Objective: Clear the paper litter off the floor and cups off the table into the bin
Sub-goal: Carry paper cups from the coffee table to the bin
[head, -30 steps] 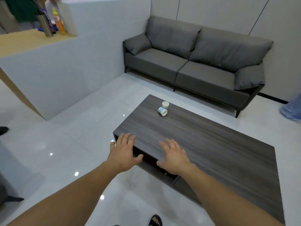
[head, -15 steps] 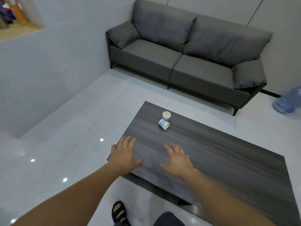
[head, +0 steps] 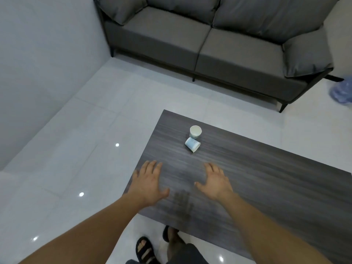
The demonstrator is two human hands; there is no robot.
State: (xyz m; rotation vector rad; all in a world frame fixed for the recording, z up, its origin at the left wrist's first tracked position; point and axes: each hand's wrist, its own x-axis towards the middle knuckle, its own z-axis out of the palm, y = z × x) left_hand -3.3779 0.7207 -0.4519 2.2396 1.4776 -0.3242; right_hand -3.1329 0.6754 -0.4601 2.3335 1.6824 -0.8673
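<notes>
Two small white paper cups stand close together near the far left corner of the dark wood coffee table [head: 266, 187]. One cup [head: 195, 131] is upright. The other cup [head: 192, 144] lies on its side just in front of it. My left hand [head: 148, 182] hovers over the table's near left edge with fingers spread, holding nothing. My right hand [head: 215, 182] is beside it over the tabletop, also spread and empty. Both hands are a short way nearer to me than the cups. No paper litter or bin is in view.
A grey sofa [head: 209, 40] stands against the far wall behind the table. A white partition wall [head: 47, 63] runs along the left. A blue plastic object [head: 342, 92] lies on the floor at the right edge. My sandalled feet [head: 144, 250] are at the table's near edge.
I have stepped closer and the view has tilted down and to the right. Both hands have moved forward over the tabletop towards the cups, still spread and empty.
</notes>
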